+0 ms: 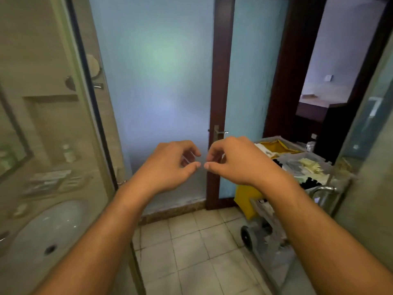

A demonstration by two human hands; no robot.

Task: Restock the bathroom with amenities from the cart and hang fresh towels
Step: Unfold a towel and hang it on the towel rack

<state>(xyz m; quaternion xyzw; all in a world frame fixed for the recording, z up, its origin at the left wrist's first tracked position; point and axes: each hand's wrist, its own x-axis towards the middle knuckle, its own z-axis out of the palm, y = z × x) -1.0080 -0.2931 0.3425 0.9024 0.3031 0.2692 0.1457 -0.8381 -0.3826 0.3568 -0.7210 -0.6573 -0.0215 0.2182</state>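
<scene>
My left hand and my right hand are raised side by side in front of the frosted glass wall, thumbs almost touching. The fingers of both hands are curled and pinch a small clear packet. It is thin and see-through, showing only as pale glints between the fingers, and blur hides what it is. The housekeeping cart stands at the right in the doorway, its top trays filled with several pale sachets and dark items, with a yellow bag hanging at its near end.
A white sink lies at lower left behind a glass panel edge, with a small bottle on a ledge above it. The dark wooden door frame with its lever handle stands just behind my hands. Beige floor tiles run below.
</scene>
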